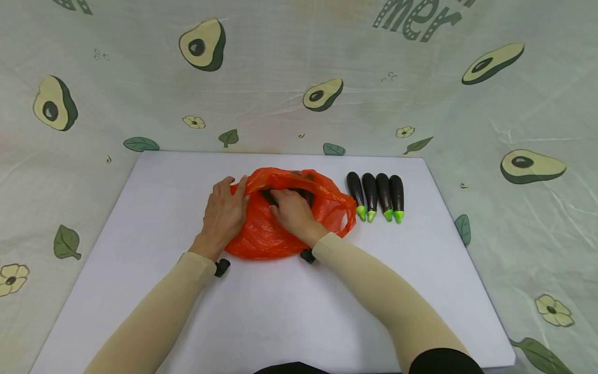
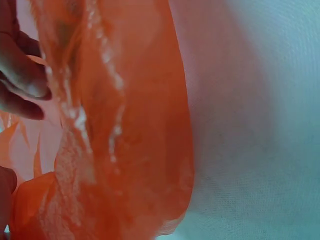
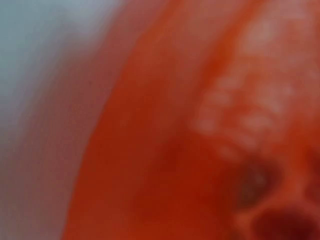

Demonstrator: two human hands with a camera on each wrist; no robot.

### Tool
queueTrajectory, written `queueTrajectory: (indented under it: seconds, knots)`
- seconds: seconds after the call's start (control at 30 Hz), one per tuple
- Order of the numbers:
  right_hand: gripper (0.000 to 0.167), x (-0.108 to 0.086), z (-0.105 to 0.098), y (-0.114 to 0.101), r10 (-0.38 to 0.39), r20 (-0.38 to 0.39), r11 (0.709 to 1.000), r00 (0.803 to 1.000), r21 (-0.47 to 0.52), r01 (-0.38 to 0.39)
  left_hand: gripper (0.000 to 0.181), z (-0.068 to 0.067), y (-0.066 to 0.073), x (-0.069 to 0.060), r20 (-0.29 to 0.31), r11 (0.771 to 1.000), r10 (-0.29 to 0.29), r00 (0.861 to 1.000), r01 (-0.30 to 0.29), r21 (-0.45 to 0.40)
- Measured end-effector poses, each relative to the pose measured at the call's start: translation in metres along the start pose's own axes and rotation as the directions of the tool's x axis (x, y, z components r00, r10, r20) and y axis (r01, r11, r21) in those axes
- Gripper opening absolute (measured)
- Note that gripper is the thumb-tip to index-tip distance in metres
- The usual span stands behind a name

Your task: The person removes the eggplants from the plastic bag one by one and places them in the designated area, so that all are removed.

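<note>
An orange-red plastic bag [image 1: 261, 234] lies on the white table, its mouth gaping upward. At its left rim my left hand [image 1: 224, 213] holds the plastic between thumb and fingers; the left wrist view shows these fingers [image 2: 22, 75] beside a fold of the bag [image 2: 135, 125]. My right hand [image 1: 296, 215] reaches into the mouth, at a dark eggplant [image 1: 269, 197] that is mostly covered. Another dark part shows right of that hand. Its fingertips are partly hidden, so their grip is unclear. The right wrist view holds only blurred orange plastic [image 3: 150, 150].
Several dark eggplants [image 1: 369, 195] with bright green caps lie side by side in a row right of the bag, caps toward me. The white table [image 1: 154, 208] ends at a cloth backdrop [image 1: 271, 62] printed with avocados. A bag handle [image 1: 348, 221] loops out toward the row.
</note>
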State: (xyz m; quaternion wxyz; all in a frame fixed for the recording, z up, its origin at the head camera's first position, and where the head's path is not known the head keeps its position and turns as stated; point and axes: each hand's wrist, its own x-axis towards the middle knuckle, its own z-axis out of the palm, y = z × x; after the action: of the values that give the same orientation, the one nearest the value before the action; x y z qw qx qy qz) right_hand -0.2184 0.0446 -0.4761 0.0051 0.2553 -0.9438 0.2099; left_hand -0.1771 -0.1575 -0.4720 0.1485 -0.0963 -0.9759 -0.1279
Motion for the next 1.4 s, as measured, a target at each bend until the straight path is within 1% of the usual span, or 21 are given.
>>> queueTrajectory:
  seconds: [0.13,0.23,0.3,0.43,0.57,0.7,0.77,0.9,1.07,1.27,1.4]
  knots:
    - [0.031,0.007,0.01,0.005,0.022,-0.015,0.999,1.0,-0.049,-0.022,0.057,0.001,-0.001,0.0,0.023,1.0,0.017,1.0,-0.017,-0.007]
    - [0.028,0.011,0.014,0.007,0.027,-0.022,0.995,0.999,-0.096,-0.029,0.056,0.001,-0.001,0.001,0.035,1.0,0.026,0.999,-0.026,0.004]
    - [0.029,0.012,0.016,0.008,0.025,-0.019,0.993,1.0,-0.112,-0.027,0.056,0.001,-0.001,0.001,0.04,0.999,0.027,0.999,-0.028,0.016]
    - [0.03,0.011,0.018,0.008,0.023,0.004,0.995,1.0,-0.101,-0.023,0.056,0.002,-0.001,0.001,0.045,0.999,0.032,0.998,-0.034,0.031]
    - [0.041,0.003,0.018,0.007,0.037,0.029,0.998,0.999,-0.053,-0.035,0.056,0.001,-0.001,0.001,0.043,0.999,0.04,0.998,-0.041,0.03]
    - [0.051,-0.008,0.017,0.006,0.048,0.048,0.999,0.998,-0.014,-0.047,0.058,-0.001,0.0,0.0,0.068,0.999,0.028,0.997,-0.03,0.028]
    - [0.052,-0.014,0.015,0.005,0.061,0.06,0.998,0.996,-0.006,-0.06,0.058,-0.001,0.0,0.0,0.082,0.999,0.023,0.996,-0.025,0.03]
    - [0.047,-0.019,0.012,0.001,0.095,0.066,0.995,0.993,-0.019,-0.094,0.059,-0.001,0.0,0.0,0.085,0.999,0.025,0.996,-0.029,0.038]
    - [0.041,-0.011,0.01,-0.004,0.118,0.037,0.993,0.992,-0.023,-0.117,0.059,0.0,0.001,0.002,0.086,0.999,0.038,0.996,-0.042,0.035]
    - [0.049,0.007,0.018,-0.006,0.131,0.03,0.991,0.991,-0.017,-0.131,0.058,-0.001,0.002,0.003,0.097,0.998,0.045,0.994,-0.049,0.037]
    - [0.05,0.012,0.023,-0.006,0.131,0.031,0.991,0.991,-0.039,-0.13,0.057,0.0,0.002,0.002,0.09,0.998,0.054,0.994,-0.057,0.034]
